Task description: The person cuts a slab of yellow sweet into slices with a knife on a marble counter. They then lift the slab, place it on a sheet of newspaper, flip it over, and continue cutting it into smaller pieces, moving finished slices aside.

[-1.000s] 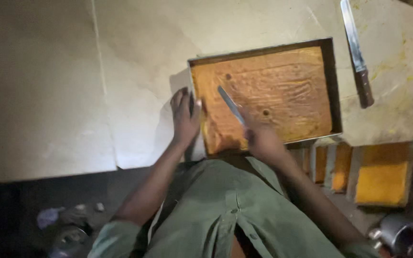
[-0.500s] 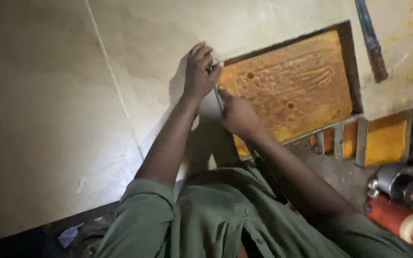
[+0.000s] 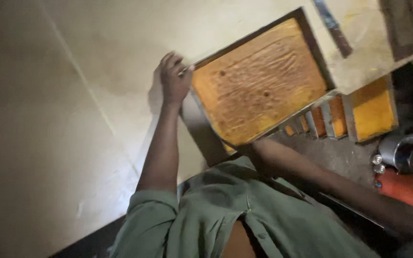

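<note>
Orange board [image 3: 259, 81] is set in a dark frame on the pale slab [image 3: 96, 71]. Its upper-left corner is gripped by the left hand [image 3: 174, 79], fingers curled shut; the frame appears to be being steadied there. The right hand is hidden beneath the board's lower edge, so its grip cannot be told.

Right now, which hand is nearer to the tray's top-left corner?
Left. The left hand rests at that corner of the orange tray; the right hand is hidden near the tray's lower edge, farther away.

long knife [image 3: 331, 26] above-right of stacked orange trays [image 3: 371, 110] | red roll [image 3: 405, 188] below them | steel pot [image 3: 407, 152] between
</note>
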Tool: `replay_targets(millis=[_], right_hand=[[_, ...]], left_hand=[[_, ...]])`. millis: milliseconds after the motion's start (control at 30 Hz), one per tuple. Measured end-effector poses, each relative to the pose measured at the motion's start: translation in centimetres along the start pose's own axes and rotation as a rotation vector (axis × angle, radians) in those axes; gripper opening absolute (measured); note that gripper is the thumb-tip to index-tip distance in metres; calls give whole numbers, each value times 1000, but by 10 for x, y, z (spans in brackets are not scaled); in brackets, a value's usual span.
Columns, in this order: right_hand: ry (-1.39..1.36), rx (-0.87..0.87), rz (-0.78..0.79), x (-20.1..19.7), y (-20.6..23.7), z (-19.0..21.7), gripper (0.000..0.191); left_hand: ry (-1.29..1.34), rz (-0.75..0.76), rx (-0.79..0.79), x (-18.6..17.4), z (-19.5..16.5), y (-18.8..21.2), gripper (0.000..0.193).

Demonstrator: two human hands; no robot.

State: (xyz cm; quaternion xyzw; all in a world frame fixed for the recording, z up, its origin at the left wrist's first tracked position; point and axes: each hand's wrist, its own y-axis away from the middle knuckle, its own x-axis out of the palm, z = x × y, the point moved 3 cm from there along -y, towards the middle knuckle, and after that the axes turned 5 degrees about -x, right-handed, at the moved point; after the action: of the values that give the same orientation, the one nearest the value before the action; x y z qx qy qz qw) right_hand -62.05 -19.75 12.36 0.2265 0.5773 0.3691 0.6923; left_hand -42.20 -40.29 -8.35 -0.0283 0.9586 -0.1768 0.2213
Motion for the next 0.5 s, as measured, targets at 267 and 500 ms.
replay_targets(millis=[267,500], right_hand=[[-254,29,-968,-83,10,-231,43],[-109,293,-912,-110,-75,-495,44]], left_hand=[[-50,-10,-48,4,-23,-9,12],[-91,-172,-413,32,-67,-6,18]])
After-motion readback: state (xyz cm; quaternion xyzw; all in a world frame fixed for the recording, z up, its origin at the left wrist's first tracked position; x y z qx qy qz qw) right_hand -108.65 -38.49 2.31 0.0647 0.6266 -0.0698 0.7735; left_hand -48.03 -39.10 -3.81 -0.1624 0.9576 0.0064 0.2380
